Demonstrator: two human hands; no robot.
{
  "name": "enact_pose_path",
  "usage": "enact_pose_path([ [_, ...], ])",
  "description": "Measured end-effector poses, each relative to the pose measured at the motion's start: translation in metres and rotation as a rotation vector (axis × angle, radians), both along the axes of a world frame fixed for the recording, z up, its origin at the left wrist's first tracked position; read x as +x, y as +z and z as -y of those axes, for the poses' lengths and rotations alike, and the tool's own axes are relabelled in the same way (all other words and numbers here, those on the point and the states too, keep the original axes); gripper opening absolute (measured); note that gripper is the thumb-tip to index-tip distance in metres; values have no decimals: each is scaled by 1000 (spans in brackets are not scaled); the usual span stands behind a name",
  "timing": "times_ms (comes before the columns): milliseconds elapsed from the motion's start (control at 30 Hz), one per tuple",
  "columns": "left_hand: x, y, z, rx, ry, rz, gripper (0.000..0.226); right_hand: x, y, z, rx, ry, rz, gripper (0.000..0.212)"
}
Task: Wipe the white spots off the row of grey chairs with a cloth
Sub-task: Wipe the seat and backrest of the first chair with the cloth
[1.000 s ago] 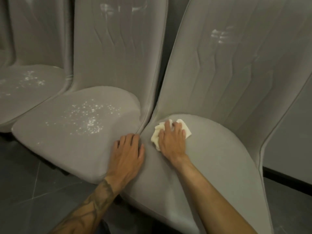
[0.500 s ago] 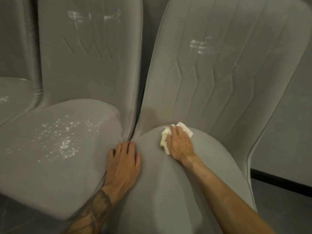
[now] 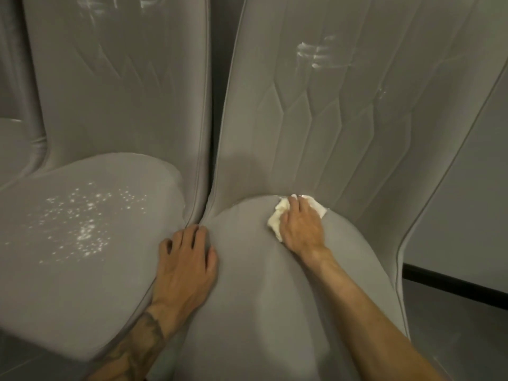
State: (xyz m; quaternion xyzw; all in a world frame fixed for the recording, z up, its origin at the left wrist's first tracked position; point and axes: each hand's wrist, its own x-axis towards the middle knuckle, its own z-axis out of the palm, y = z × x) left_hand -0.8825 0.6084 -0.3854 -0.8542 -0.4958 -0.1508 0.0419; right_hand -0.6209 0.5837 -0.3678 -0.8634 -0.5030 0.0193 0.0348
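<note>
Closest to the camera, the left hand [image 3: 187, 264] sits flat, fingers spread, holding nothing, across the gap between both seats. Further in, the right hand [image 3: 301, 225] presses a crumpled cloth [image 3: 276, 222] palm-down at the back of the right seat [image 3: 247, 298], fingers curled over it. I'd keep firm, overlapping strokes there and refold to a clean side. Spots [image 3: 85, 226] cover the left seat [image 3: 68, 284]; smears [image 3: 316, 52] sit up on the right backrest [image 3: 357, 119].
</note>
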Motion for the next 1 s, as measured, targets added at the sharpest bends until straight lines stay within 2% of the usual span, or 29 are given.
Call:
enact_pose_path([
  [67, 1, 3, 1, -22, 7, -6, 46, -38, 3, -26, 8, 98, -70, 44],
  [167, 0, 1, 1, -37, 10, 4, 46, -68, -1, -41, 29, 294, -83, 49],
  [300, -1, -3, 2, -2, -2, 35, 45, -6, 0, 4, 79, 166, -62, 53],
  [400, -2, -5, 0, 37, -14, 54, 42, 39, 0, 41, 5, 67, 48, 54],
  [500, -2, -6, -1, 41, -14, 42, 43, 50, -2, 70, -66, -21, 85, 55],
  [567, 0, -5, 0, 27, -7, 34, 43, 38, -2, 62, -10, -86, 91, 52],
  [600, 0, -5, 0, 22, -6, 34, 43, 28, -1, 49, 30, -77, 58, 49],
  [700, -1, -5, 0, 20, -15, 30, 43, -5, 0, 6, 90, 138, -57, 44],
  [767, -3, -6, -2, 16, -18, 36, 45, -5, -2, 6, 104, 223, -98, 45],
  [900, -4, -12, -4, 56, -28, 54, 43, 48, 1, 61, 59, 97, -30, 52],
  [1000, -5, -15, -6, 101, -40, 59, 41, 63, 5, 99, 102, 23, -74, 49],
])
